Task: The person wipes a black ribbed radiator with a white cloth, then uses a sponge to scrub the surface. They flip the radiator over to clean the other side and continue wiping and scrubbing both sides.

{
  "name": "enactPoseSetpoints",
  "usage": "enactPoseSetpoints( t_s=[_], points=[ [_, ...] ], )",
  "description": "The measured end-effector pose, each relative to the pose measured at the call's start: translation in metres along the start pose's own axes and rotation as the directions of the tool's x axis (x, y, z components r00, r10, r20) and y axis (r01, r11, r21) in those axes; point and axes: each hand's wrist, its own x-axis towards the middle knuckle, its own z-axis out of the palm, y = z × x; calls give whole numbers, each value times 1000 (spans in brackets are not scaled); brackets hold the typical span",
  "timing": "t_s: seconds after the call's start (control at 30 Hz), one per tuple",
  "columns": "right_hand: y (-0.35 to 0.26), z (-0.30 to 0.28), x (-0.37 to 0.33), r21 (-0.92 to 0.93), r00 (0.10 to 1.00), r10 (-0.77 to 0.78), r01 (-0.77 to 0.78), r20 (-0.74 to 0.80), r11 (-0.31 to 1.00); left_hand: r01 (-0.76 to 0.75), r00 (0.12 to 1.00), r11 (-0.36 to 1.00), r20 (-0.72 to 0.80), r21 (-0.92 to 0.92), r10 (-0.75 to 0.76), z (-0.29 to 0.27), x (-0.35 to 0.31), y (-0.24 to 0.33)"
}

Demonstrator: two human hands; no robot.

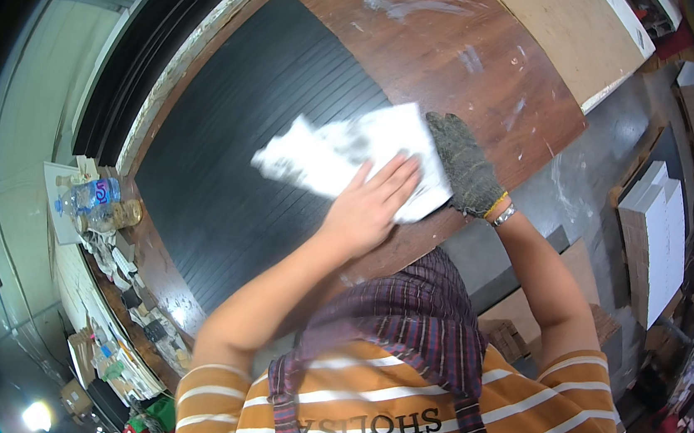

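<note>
A dark panel with fine parallel grooves (231, 114) lies on a reddish-brown wooden work surface (496, 55). On the panel's right part sits a crumpled white cloth (319, 155) with grey smudges. My left hand (369, 206) is bare and lies flat on the cloth, its fingers stretched out. Beside the cloth's right edge, my right hand (462, 165) wears a dark grey knitted glove with a yellow cuff. Its fingers are extended over the brown surface near the edge closest to me; whether it touches the cloth I cannot tell.
Clear plastic bottles (102, 197) stand at the left edge. Dark panels (150, 47) are stacked at the far left. A tan board (549, 27) lies beyond the work surface. White-topped stacks (654, 238) stand on the floor to the right, and cardboard (558, 283) lies near my right arm.
</note>
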Motion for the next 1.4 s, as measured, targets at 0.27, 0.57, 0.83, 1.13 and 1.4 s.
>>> enactPoseSetpoints(
  t_s=[0.27,0.57,0.83,1.13,1.4],
  points=[
    [5,-3,1,-73,995,-73,78,70,994,170,975,985,138,29,-172,-6,-10,1],
    [-9,-14,6,22,997,-71,71,30,997,288,928,955,222,77,-298,-10,-41,7],
    [-6,-13,9,57,999,-28,29,-25,998,124,983,992,-134,9,-122,12,28,-25],
    [-12,-25,13,31,998,-32,31,54,999,426,902,902,-107,72,-418,-10,12,-63],
    [-8,-20,13,-12,995,-63,64,76,998,741,490,608,-388,-286,-780,-72,35,-181]
  ],
)
